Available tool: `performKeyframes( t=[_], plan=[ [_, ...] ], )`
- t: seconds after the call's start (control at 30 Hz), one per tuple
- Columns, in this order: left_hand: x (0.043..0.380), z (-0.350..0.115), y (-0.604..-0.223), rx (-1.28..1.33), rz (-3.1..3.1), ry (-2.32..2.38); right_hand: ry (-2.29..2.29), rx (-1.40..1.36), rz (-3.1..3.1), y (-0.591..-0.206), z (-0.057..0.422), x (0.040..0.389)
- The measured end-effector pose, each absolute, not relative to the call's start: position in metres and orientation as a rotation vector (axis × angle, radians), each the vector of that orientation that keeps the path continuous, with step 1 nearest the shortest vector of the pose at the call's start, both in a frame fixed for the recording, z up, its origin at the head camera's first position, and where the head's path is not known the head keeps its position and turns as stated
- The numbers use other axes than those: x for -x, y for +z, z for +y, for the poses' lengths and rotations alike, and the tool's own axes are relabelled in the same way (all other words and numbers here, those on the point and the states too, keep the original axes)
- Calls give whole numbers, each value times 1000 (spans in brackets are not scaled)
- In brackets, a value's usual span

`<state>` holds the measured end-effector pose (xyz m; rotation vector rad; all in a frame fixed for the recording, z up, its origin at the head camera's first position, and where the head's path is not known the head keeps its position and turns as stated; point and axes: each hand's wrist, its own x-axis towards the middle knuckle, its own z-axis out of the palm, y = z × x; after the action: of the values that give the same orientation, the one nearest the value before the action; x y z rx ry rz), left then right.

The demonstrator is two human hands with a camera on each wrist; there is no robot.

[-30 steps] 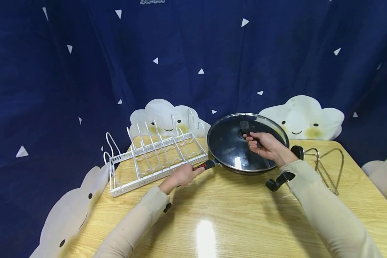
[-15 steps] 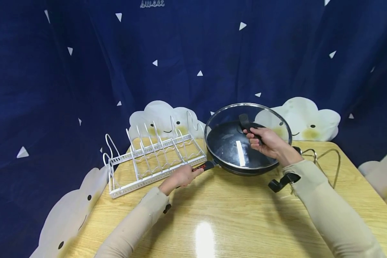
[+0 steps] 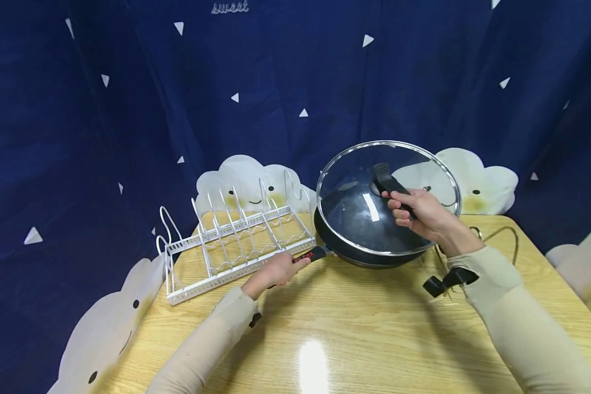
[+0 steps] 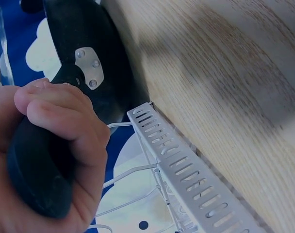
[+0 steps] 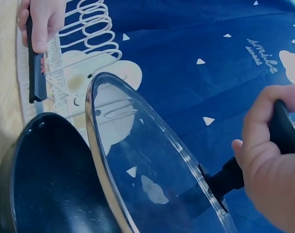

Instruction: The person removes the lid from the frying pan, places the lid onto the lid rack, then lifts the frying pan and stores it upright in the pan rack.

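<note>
A black wok (image 3: 345, 253) sits on the table right of the white rack. My left hand (image 3: 277, 269) grips its long black handle (image 3: 311, 254); in the left wrist view the fingers wrap around that handle. My right hand (image 3: 421, 214) holds the black handle (image 3: 386, 180) of a clear glass lid (image 3: 354, 164) with a metal rim. The lid is tilted, its far side raised above the wok. In the right wrist view a gap shows between the lid's rim (image 5: 106, 165) and the wok's dark inside (image 5: 55, 179).
The white wire rack (image 3: 236, 268) with upright dividers stands at the left, close to the wok handle. A metal wire stand (image 3: 504, 232) is partly hidden behind the right forearm. Behind the wooden table (image 3: 364, 328) hangs a dark blue curtain (image 3: 276, 65).
My right hand has lifted the glass lid off the wok, moving it up and to the right. My left hand keeps its grip on the wok handle and has barely moved.
</note>
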<state>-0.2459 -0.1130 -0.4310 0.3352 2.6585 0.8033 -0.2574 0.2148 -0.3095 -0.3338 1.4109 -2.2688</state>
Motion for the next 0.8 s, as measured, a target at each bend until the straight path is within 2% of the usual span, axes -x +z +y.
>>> performKeyframes(
  t=[0.4,0.8],
  plan=[
    [244,-113,-431,-341,2663,801,-2298,504,1548,-291,241,236],
    [245,-113,-432,-318,2668,791,-2283,417,1912,-280,269,217]
  ],
)
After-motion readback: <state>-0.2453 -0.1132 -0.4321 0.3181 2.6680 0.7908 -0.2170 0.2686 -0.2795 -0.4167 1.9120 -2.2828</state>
